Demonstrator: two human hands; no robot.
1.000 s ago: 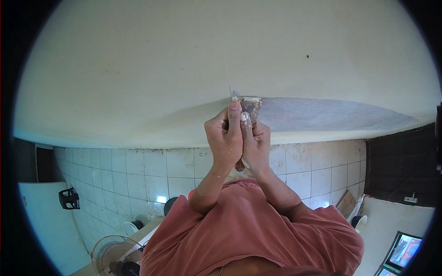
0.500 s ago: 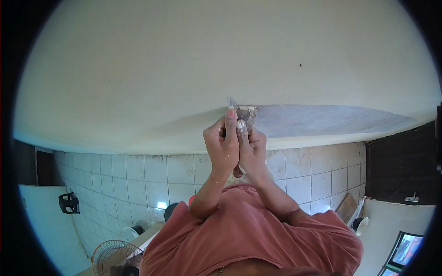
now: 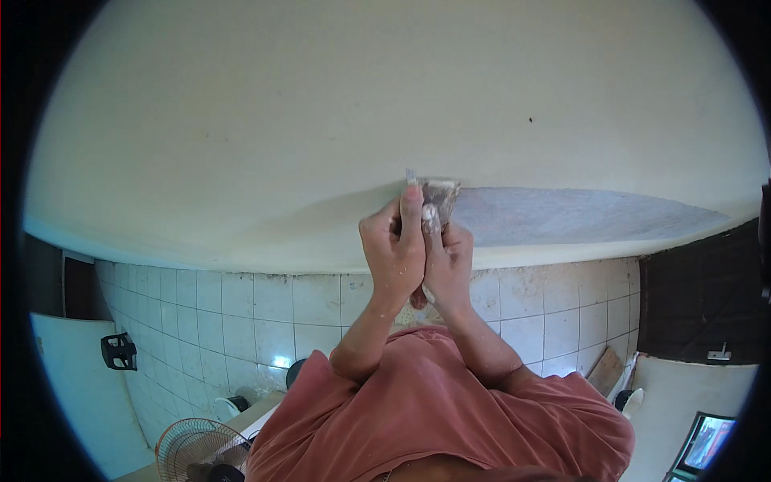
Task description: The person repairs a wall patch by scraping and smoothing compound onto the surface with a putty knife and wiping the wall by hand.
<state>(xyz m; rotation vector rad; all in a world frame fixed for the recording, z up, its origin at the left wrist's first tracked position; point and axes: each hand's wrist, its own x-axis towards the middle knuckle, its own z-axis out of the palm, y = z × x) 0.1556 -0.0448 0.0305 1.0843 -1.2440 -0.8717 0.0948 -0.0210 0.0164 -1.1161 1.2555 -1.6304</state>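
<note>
My left hand (image 3: 395,245) and my right hand (image 3: 447,257) are side by side, close against a cream wall (image 3: 337,96). A putty knife (image 3: 440,193) with a blade smeared in white and brown is gripped in my right hand, its thumb coated with white paste. The blade's edge meets or nearly meets the wall, at the left end of a bare grey patch (image 3: 562,215). My left hand is closed, thumb pointing up, and a small clear plastic piece (image 3: 411,174) sticks out above that thumb. The rest of what it grips is hidden.
Below the wall runs a white tiled floor (image 3: 273,309). A dark door (image 3: 699,289) stands at the right, with a wooden board (image 3: 604,368) near it. At the lower left are a fan (image 3: 197,450) and a black plastic stool (image 3: 119,352). A lit screen (image 3: 708,442) is lower right.
Both hands have shifted slightly right relative to the view, with the putty knife. The plastic above my left thumb shows a narrower shape now. Grips look the same.
</note>
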